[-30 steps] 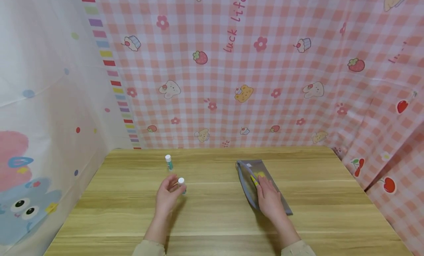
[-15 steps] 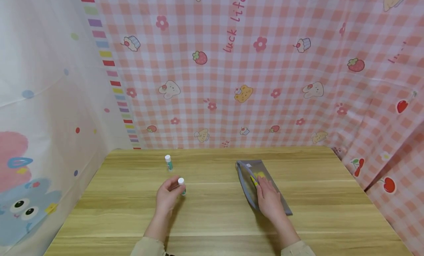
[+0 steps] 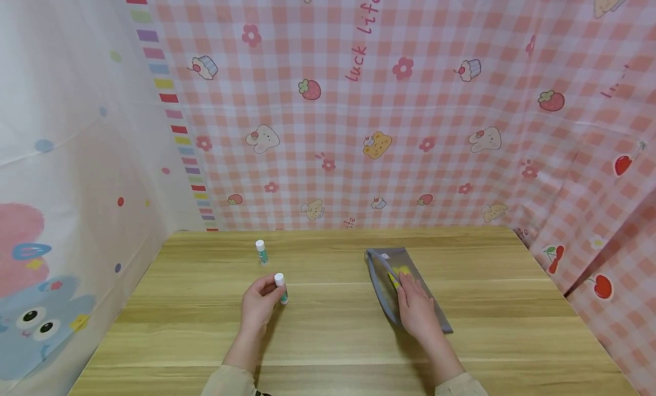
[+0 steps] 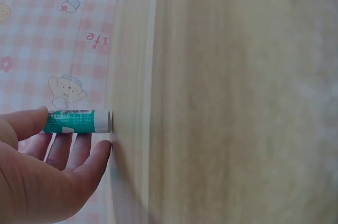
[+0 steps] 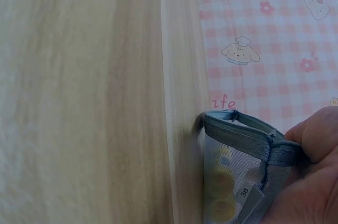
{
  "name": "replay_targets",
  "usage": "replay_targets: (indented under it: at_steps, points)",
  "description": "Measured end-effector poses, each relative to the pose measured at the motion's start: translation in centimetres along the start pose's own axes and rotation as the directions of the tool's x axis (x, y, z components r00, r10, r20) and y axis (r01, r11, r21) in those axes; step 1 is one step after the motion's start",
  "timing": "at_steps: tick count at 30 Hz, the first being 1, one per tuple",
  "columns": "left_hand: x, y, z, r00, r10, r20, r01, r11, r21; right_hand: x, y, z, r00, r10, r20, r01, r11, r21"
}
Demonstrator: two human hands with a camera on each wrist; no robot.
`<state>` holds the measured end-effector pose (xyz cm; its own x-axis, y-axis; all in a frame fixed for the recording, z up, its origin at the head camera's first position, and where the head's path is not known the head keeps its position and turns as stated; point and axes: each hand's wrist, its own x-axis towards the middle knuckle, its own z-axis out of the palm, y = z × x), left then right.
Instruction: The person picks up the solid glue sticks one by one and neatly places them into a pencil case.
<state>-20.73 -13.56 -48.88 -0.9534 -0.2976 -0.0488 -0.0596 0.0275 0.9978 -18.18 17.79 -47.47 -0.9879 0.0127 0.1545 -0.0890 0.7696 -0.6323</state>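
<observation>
My left hand (image 3: pixel 258 303) pinches a glue stick (image 3: pixel 283 295) near its white cap, thumb on one side and fingers on the other. In the left wrist view the green label of this glue stick (image 4: pixel 74 122) shows, its pale base close to the tabletop. A second glue stick (image 3: pixel 262 253) with a white cap stands upright farther back. My right hand (image 3: pixel 417 306) grips a grey mesh zipper pouch (image 3: pixel 394 255) by its side. The zipper gapes toward the left. Yellow items (image 5: pixel 222 184) show through the mesh; what they are is unclear.
The wooden table (image 3: pixel 328 339) reaches back to a pink checked curtain (image 3: pixel 328 128). White cloth with cartoon prints (image 3: pixel 102 128) hangs along the left side. Bare wood lies between the held glue stick and the pouch.
My left fingers have closed in around the glue stick, which has shifted slightly and shows more of its body. The right hand, the pouch and the second glue stick stay put.
</observation>
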Motion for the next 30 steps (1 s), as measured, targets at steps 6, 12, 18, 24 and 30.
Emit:
replay_targets:
  at_steps: [6, 12, 18, 24, 30]
  points:
    - [0.0, 0.1, 0.1, 0.999, -0.032, 0.020, 0.033, 0.999, -0.042, 0.0, 0.1, 0.0, 1.000, 0.002, -0.004, -0.002, 1.000, 0.005]
    - [-0.2, 0.3, 0.2, 0.998, -0.045, 0.053, 0.048, 0.998, -0.040, 0.1, 0.1, 0.1, 1.000, 0.000, -0.005, 0.000, 1.000, 0.011]
    - [-0.4, 0.8, 0.9, 0.996, -0.042, 0.080, 0.043, 0.999, -0.005, 0.0, 0.2, 0.1, 1.000, 0.005, -0.010, -0.005, 1.000, 0.012]
    - [-0.7, 1.1, 1.7, 0.990, -0.061, 0.126, 0.063, 0.998, -0.014, 0.0, 0.0, 0.0, 1.000, 0.005, -0.007, -0.005, 1.000, 0.013]
    - [-1.1, 1.0, 2.8, 0.985, -0.061, 0.160, 0.062, 0.998, -0.001, 0.0, 0.0, 0.0, 1.000, 0.009, -0.005, -0.009, 1.000, 0.013]
